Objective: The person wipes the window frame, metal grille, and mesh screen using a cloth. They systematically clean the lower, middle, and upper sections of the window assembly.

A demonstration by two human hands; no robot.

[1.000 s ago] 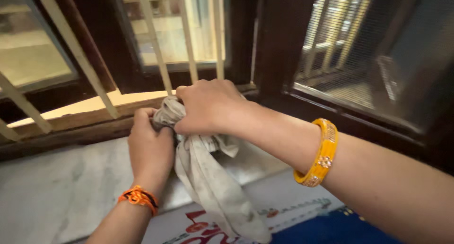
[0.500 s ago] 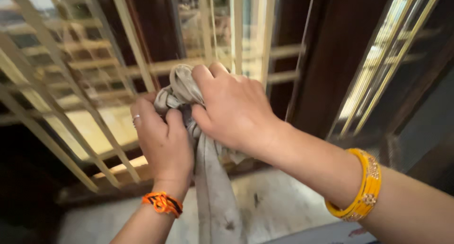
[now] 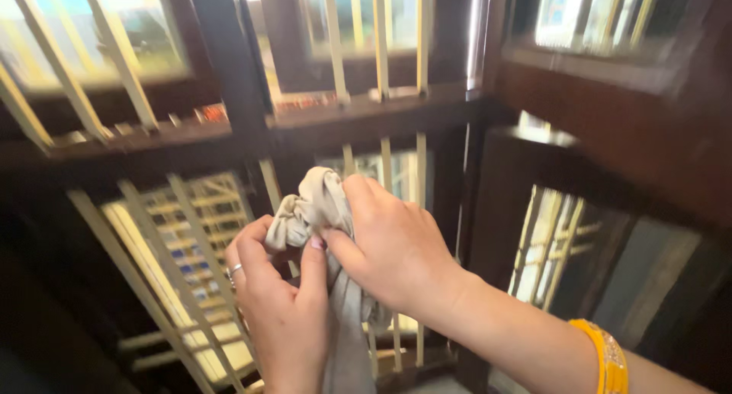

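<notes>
A crumpled grey cloth (image 3: pixel 314 203) is bunched between both my hands in front of a dark wooden window. My left hand (image 3: pixel 278 302), with a ring on one finger, grips the cloth from the left and below. My right hand (image 3: pixel 393 249) closes over the cloth from the right, its thumb pressed against the bunched top. The cloth's tail (image 3: pixel 347 348) hangs down between my wrists. A yellow bangle (image 3: pixel 606 356) sits on my right forearm.
Pale vertical bars (image 3: pixel 381 35) of a window grille stand right behind the cloth. A dark wooden crossbar (image 3: pixel 358 119) runs across above my hands. A dark wooden frame post (image 3: pixel 503 203) rises to the right, with another barred pane (image 3: pixel 553 241) beyond it.
My view has tilted upward, so the stone sill has dropped out of sight and the crossbar has come in. Both hands have kept hold of the cloth and now sit higher against the grille.
</notes>
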